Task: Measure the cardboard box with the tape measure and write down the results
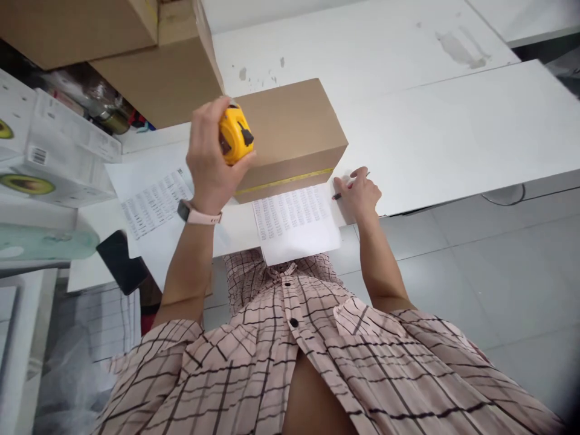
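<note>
My left hand (211, 148) is closed around a yellow tape measure (235, 134) with a black button, raised over the left end of a brown cardboard box (285, 121). A yellow strip with markings (290, 179) runs along the box's near side; its left end, close to my left hand, cannot be followed clearly. Beyond the box's near right corner, my right hand (361, 194) rests low on the white table, fingers curled over a pen (336, 196) with a red and black end. Directly in front of the box lies a printed sheet (294, 220), overhanging the table edge.
More printed papers (154, 202) and a black phone (121, 261) lie to the left. Large cardboard boxes (172, 72) stand at the back left, beside white cartons with avocado pictures (27, 183). The white table (435, 139) stretches rightward above a tiled floor (512, 260).
</note>
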`<state>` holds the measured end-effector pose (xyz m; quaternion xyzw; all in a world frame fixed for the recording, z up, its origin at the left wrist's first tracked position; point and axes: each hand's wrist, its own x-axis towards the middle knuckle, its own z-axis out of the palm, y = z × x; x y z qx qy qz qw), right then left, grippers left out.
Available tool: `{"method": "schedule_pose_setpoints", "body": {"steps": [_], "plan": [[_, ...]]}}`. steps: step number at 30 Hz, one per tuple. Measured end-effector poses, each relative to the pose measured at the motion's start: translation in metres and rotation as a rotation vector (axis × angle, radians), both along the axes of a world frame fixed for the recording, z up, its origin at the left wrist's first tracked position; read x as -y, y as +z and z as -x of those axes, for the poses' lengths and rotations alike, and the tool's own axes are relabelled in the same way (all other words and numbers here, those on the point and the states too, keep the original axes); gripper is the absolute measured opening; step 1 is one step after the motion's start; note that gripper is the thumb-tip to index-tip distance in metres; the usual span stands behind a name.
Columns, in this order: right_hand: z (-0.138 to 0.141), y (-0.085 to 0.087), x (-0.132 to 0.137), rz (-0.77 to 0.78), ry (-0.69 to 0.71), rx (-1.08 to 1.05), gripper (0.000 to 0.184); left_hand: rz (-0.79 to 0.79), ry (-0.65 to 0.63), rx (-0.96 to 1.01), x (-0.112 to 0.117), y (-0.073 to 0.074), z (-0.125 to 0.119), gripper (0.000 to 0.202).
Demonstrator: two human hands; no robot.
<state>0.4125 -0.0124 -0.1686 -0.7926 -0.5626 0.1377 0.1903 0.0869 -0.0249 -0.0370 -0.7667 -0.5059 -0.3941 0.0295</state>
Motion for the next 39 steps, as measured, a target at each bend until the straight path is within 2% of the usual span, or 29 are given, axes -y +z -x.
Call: {"method": "schedule_pose_setpoints", "body": {"steps": [4,7,8,10,12,14,15,17,20,24,28,30,32,36,39], "plan": [[-0.001,0.003,0.002,0.075,0.068,0.069,0.025,0.198,0.033,-0.092,-0.045,-0.014,0.001,0.067],[-0.007,0.004,0.003,0.044,0.064,0.029,0.024,0.191,0.068,-0.115,-0.047,-0.019,0.002,0.066],[-0.010,0.004,0.005,0.005,0.055,-0.034,0.022,0.132,0.078,-0.116,-0.038,-0.021,0.000,0.063],[-0.016,0.004,0.013,-0.098,0.034,-0.279,0.021,-0.013,0.069,-0.111,-0.007,-0.031,-0.008,0.050],[-0.024,0.005,0.029,-0.201,0.015,-0.620,0.021,-0.064,-0.001,-0.103,0.037,-0.052,-0.018,0.039],[-0.032,0.008,0.050,-0.287,0.004,-0.899,0.020,0.005,-0.144,-0.122,0.083,-0.082,-0.028,0.040],[-0.035,0.011,0.062,-0.324,0.008,-0.979,0.020,0.050,-0.198,-0.137,0.103,-0.098,-0.031,0.047],[-0.039,0.016,0.082,-0.384,0.033,-1.038,0.026,0.233,-0.204,-0.194,0.134,-0.126,-0.034,0.074],[-0.035,0.023,0.100,-0.403,0.096,-0.979,0.038,0.450,-0.212,-0.293,0.151,-0.147,-0.033,0.106],[-0.007,0.023,0.099,-0.304,0.149,-0.916,0.047,0.507,-0.217,-0.352,0.135,-0.149,-0.038,0.114],[0.031,0.020,0.079,-0.083,0.317,-1.062,0.070,0.500,-0.204,-0.419,0.111,-0.145,-0.046,0.107],[0.049,0.017,0.067,-0.017,0.415,-1.103,0.065,0.492,-0.205,-0.468,0.106,-0.143,-0.048,0.097],[0.065,0.012,0.057,0.002,0.442,-1.092,0.049,0.482,-0.196,-0.499,0.104,-0.142,-0.049,0.087],[0.088,-0.001,0.051,-0.093,0.388,-1.018,0.038,0.481,-0.153,-0.495,0.108,-0.142,-0.054,0.077],[0.093,-0.008,0.052,-0.128,0.346,-0.996,0.034,0.490,-0.107,-0.461,0.111,-0.144,-0.061,0.073]]}}
